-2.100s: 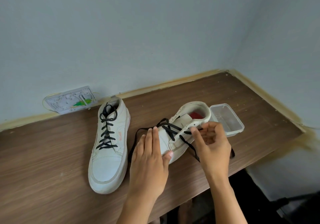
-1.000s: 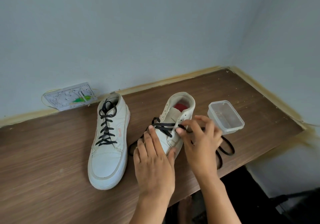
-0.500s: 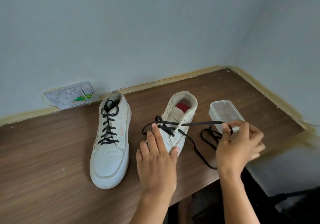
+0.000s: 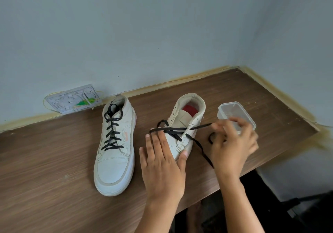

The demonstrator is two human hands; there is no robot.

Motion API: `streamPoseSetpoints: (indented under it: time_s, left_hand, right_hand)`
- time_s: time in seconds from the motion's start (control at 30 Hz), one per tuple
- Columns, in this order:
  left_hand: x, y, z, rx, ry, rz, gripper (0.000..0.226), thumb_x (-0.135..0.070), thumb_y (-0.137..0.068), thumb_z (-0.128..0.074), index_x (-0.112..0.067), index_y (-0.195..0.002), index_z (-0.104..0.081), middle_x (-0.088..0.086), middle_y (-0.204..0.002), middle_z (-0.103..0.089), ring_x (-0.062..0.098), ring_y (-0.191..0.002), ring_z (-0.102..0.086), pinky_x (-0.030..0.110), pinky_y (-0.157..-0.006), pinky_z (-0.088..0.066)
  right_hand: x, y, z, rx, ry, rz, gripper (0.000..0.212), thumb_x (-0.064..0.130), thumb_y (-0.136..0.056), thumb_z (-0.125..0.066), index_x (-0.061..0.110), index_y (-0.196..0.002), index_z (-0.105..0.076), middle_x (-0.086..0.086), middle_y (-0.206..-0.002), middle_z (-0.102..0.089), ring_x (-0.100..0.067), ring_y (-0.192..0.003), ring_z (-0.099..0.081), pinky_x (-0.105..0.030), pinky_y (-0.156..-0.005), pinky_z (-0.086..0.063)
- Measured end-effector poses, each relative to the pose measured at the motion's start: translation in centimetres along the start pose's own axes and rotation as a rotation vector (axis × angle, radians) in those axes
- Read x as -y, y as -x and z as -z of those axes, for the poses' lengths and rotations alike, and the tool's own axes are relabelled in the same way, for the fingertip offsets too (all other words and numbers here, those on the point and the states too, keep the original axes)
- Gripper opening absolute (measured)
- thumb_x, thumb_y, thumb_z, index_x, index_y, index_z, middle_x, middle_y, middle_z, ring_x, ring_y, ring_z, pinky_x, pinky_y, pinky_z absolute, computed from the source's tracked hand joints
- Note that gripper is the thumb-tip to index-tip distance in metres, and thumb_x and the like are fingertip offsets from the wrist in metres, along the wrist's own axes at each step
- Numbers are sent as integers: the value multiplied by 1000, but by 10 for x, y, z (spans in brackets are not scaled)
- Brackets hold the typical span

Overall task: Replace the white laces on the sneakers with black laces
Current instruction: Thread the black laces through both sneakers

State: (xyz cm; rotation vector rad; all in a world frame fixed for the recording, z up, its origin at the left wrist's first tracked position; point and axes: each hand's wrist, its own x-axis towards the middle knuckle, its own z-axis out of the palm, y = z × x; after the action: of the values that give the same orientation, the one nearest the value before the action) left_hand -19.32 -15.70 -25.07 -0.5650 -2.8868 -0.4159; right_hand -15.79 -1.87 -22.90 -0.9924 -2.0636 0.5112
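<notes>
Left hand (image 4: 163, 162): flat on the toe of the right sneaker (image 4: 182, 133), fingers straight and pressing it to the surface (image 4: 45, 169) — holding nothing.
Right hand (image 4: 234, 142): blurred at 3 o'clock of that sneaker; fingers curled, pinching the black lace (image 4: 200, 126) where it leaves an eyelet.
What changed: half a second ago this hand was out by the surface's edge with the lace drawn taut; now it has come back toward the shoe, and the strand between eyelet and fingers is shorter.
Meaning: I judge that pull-through finished, and I am regripping nearer the tip for the next eyelet.
Lace position: about 2 crossings over the lower tongue, a loose loop at 9 o'clock of the shoe, the other tail trailing toward 5 o'clock.
Left sneaker (image 4: 115, 148): at 9 o'clock of the working shoe, already laced in black.
Progress: 1 shoe done, upper eyelets of the other still open.
Plastic tub (image 4: 232, 110): at 2 o'clock, partly behind my right hand.
</notes>
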Motion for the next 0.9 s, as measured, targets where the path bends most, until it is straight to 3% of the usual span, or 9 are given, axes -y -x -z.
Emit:
streamPoseSetpoints:
  time_s: [0.1,0.17,0.33,0.5,0.57,0.63,0.7,0.8,0.9]
  left_hand:
    - [1,-1,-1,6,-5,0,79,-59,-93,-27,2,-142,-43,20,-140,-51,35,-133,-47,54,-104,-43]
    - [1,-1,-2,4,-9,2,79,-58,-93,-28,2,-141,-44,20,-139,-52,35,-132,-48,54,-103,-43]
    - [-1,-2,-2,-1,-9,14,78,-57,-91,-32,2,-141,-44,20,-139,-52,36,-130,-49,54,-101,-43]
    - [-1,-2,-1,2,-15,16,79,-56,-88,-34,2,-140,-45,20,-137,-54,36,-129,-51,55,-100,-45]
    - [-1,-3,-1,5,-17,19,79,-56,-87,-33,2,-139,-46,20,-136,-55,35,-128,-52,55,-99,-46]
    - [-2,-3,-1,4,-7,24,78,-56,-89,-31,1,-139,-45,19,-137,-55,35,-126,-53,55,-98,-47]
    - [-1,-2,-1,2,3,25,79,-57,-90,-29,1,-142,-42,19,-139,-53,34,-126,-54,54,-98,-47]
    - [-1,-2,0,-4,12,31,80,-59,-91,-28,-1,-145,-39,17,-141,-51,32,-127,-54,52,-99,-47]
    - [-2,-3,1,4,19,41,80,-59,-91,-27,-1,-145,-39,17,-139,-53,32,-125,-55,51,-98,-48]
  right_hand:
    - [-19,-13,10,-167,-25,-296,3,22,-90,-66,20,-93,-66,-11,-121,-50,-42,-118,-41,-58,-100,-28]
    - [-25,-13,10,-154,1,-366,13,31,-91,-66,18,-95,-65,-12,-123,-48,-43,-120,-38,-57,-101,-27]
    - [-5,-1,0,105,-68,-48,28,47,-84,-69,29,-105,-65,-5,-128,-43,-32,-120,-34,-47,-97,-27]
    - [13,16,-13,288,-90,160,9,42,-88,-67,35,-93,-68,3,-127,-46,-25,-119,-33,-48,-98,-29]
    - [13,14,-14,250,-49,188,4,31,-88,-69,33,-92,-68,2,-126,-48,-28,-119,-35,-51,-97,-29]
    - [7,7,-10,148,51,172,17,16,-82,-70,31,-90,-68,0,-125,-51,-31,-117,-38,-54,-98,-28]
    - [-3,-5,0,7,92,-22,24,6,-79,-67,27,-90,-68,-4,-123,-53,-37,-116,-42,-55,-97,-28]
    - [-25,-16,12,-148,80,-306,9,13,-89,-63,19,-95,-65,-12,-123,-50,-45,-115,-41,-57,-96,-29]
    - [-28,-16,11,-97,45,-257,16,32,-93,-64,18,-102,-63,-15,-124,-46,-44,-113,-40,-54,-95,-31]
